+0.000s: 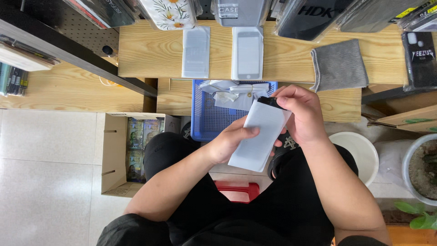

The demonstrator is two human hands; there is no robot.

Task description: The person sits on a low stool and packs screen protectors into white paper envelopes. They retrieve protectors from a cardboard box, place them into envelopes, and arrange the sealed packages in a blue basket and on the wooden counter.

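White sleeve [259, 134] spans both hands' grip, left hand [232, 141] lower.

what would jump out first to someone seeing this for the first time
At centre, the left hand and right hand hold a white paper sleeve with a dark object showing at its top end. Just behind them a blue plastic basket holds white scraps. On the wooden counter above lie two white screen-protector packs and a folded grey cloth.
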